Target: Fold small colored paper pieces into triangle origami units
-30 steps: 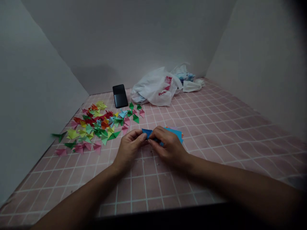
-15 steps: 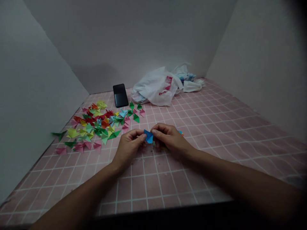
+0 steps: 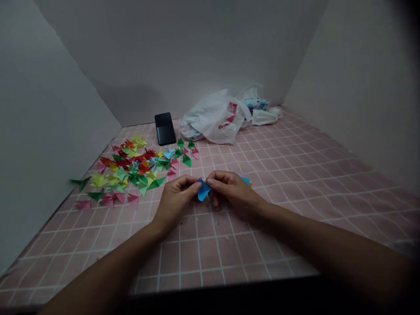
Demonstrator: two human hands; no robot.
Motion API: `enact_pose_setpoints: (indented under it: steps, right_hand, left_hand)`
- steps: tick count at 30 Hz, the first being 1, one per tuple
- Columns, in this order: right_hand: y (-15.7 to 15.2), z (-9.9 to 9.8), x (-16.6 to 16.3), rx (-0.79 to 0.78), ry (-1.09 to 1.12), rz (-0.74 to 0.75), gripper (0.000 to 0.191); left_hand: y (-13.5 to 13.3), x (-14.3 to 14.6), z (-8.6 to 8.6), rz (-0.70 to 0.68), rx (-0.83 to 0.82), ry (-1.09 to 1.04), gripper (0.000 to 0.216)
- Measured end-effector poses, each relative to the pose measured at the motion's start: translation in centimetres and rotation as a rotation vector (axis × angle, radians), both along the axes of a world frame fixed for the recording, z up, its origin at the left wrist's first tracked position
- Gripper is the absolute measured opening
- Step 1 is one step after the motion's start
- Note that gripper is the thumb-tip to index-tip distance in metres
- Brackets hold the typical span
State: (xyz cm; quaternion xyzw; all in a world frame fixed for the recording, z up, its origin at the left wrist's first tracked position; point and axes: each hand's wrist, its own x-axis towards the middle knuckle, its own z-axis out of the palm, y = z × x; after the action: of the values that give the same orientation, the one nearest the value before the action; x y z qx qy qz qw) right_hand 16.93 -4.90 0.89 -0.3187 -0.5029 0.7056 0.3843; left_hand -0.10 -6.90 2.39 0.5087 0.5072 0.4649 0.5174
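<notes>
Between both hands, a little above the table, is a small piece of folded blue origami paper point(image 3: 203, 191). My left hand point(image 3: 179, 194) pinches its left side between thumb and fingers. On the other side, my right hand point(image 3: 231, 190) grips its right edge with the thumb and index finger. The fingertips cover part of the folds. Partly hidden behind my right hand lies more coloured paper point(image 3: 246, 180), blue with a bit of orange. To the left of my hands spreads a pile of small folded paper pieces point(image 3: 129, 177) in green, yellow, red, pink and light blue.
A black smartphone point(image 3: 165, 129) lies behind the paper pile. Right of it, a white plastic bag point(image 3: 210, 118) with red print and some crumpled white and blue wrapping point(image 3: 259, 107) sit near the back wall. Pink checked cloth point(image 3: 311, 175) covers the table, walled on three sides.
The blue paper has been turned slightly between my fingers; its lower tip points further down and left, and its top looks more folded. My hands stay in nearly the same place.
</notes>
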Motion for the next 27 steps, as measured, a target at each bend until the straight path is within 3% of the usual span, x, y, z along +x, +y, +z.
enact_pose_setpoints:
  steps: [8, 27]
  right_hand:
    - [0.3, -0.6, 0.0, -0.050, 0.017, 0.028, 0.023]
    - [0.3, 0.4, 0.0, 0.053, -0.127, -0.034, 0.028]
  left_hand:
    - [0.0, 0.0, 0.1, 0.002, 0.038, 0.102, 0.017]
    - [-0.4, -0.2, -0.1, -0.117, 0.097, 0.110, 0.021]
